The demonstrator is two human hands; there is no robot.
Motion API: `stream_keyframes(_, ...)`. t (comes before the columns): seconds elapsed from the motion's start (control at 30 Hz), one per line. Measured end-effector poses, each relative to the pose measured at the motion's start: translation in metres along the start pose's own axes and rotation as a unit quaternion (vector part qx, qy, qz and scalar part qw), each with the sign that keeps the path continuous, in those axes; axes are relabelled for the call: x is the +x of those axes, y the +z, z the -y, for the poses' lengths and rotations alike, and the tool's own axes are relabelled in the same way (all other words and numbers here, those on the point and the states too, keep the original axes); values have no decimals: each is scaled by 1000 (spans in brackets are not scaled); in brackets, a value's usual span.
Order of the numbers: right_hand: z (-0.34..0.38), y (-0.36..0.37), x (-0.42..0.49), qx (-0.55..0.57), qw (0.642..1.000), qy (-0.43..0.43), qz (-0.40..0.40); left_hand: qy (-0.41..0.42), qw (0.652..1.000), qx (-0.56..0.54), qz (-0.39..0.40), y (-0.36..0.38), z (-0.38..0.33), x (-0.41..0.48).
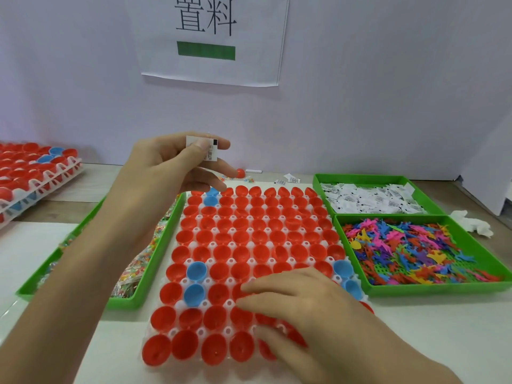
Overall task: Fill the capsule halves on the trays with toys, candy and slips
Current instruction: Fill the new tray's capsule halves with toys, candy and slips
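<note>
A white tray (pixel 213 243) in front of me holds many red capsule halves (pixel 260 236) and a few blue ones (pixel 196 271). My left hand (pixel 171 167) is raised above the tray's far left corner and pinches a small white printed slip (pixel 206 148) between thumb and fingers. My right hand (pixel 299 303) rests with straight fingers on the capsule halves at the tray's near right. A green bin of white slips (pixel 368 196) and a green bin of colourful flat toys (pixel 410 245) stand to the right. A green bin of wrapped candy (pixel 138 261) lies left, partly hidden by my left arm.
Stacked white trays with red and blue capsule halves (pixel 33 173) sit at the far left. A red capsule half (pixel 240 173) and loose slips (pixel 291 178) lie by the white wall, which carries a paper sign (pixel 210 37). Crumpled tissue (pixel 471 224) lies far right.
</note>
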State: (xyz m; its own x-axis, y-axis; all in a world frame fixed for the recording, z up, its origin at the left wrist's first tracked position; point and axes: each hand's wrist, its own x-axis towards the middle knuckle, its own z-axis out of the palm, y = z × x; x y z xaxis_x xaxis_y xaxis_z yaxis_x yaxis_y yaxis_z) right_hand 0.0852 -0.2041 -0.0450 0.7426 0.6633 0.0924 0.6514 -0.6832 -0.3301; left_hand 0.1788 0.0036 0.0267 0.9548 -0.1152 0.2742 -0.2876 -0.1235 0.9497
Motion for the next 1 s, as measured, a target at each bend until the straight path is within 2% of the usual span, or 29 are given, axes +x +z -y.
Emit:
stream_keyframes(0.1,0,7,-2,-66,997,27,-23,2,1000,0,0,1,2,1)
stream_keyframes(0.13,1,7,-3,-57,998,27,-17,2,1000,1,1,2,4,1)
stream_keyframes(0.2,-13,-1,-2,28,997,32,-67,5,1000,7,11,5,7,0)
stream_keyframes(0.27,-42,-22,2,98,979,93,-155,4,999,19,26,8,12,0)
stream_keyframes(0.33,-84,-50,7,87,954,191,-212,-5,998,37,44,12,14,0)
stream_keyframes(0.43,-154,-82,8,20,928,342,-145,-17,996,53,67,17,16,0)
stream_keyframes(0.5,-185,-82,4,7,915,390,-103,-22,996,59,70,19,18,-1)
stream_keyframes(0.73,-210,-60,4,40,919,379,-100,-31,996,64,57,31,28,0)
stream_keyframes(0.9,-206,-73,-9,28,919,347,-185,-33,996,59,58,37,34,0)
stream_keyframes(0.93,-205,-77,-11,32,922,344,-174,-30,996,57,54,37,34,0)
stream_keyframes(1.0,-201,-81,-14,60,930,354,-83,-29,997,54,46,38,35,1)
